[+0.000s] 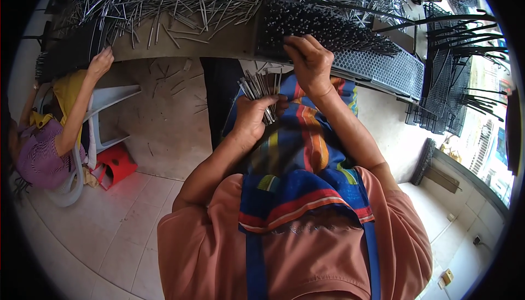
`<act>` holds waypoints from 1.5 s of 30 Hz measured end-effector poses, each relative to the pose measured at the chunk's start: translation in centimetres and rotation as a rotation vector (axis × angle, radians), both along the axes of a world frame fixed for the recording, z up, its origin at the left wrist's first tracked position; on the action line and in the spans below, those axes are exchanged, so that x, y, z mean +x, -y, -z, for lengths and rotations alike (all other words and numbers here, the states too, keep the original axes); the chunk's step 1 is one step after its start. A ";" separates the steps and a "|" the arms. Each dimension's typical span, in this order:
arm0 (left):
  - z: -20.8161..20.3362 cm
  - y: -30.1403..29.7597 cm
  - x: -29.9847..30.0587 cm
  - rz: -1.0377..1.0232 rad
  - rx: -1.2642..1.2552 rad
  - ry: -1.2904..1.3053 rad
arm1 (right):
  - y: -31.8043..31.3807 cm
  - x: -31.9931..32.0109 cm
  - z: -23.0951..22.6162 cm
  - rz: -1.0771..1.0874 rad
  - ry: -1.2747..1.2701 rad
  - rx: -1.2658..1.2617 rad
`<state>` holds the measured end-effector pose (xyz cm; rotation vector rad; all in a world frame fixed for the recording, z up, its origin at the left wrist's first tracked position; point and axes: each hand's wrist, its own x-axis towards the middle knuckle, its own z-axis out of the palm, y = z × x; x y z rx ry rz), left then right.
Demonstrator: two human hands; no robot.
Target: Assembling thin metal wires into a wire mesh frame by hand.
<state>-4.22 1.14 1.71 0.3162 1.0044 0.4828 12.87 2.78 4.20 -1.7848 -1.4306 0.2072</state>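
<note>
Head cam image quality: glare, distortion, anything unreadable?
All in the head view: bright window at right is blown out; loose thin silver metal rods glint; fisheye bends seams of the pale floor tiles at lower left; grip of the bare right hand is unclear against clustered dark pins.

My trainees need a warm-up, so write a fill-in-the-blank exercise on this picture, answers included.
1. The bundle of thin metal rods is in the person's own ____ hand.
2. The person's other hand is near the perforated board, where, of left and right, bare holes show at the ____ end.
3. The co-worker's striped top is ____.
4. The open object on the floor beside the co-worker's chair is ____.

Missing words: left; right; purple; red.
</note>
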 end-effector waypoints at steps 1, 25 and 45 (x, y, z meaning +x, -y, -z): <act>0.2 0.0 0.0 -0.014 -0.002 0.028 | 0.4 0.4 0.3 -0.006 0.001 0.017; -0.2 -0.3 1.3 0.078 -0.083 0.202 | 4.1 1.3 -0.7 -0.061 -0.965 -0.591; -0.2 1.5 0.8 0.093 0.127 -0.028 | 0.9 2.4 -0.8 -0.062 -0.176 0.191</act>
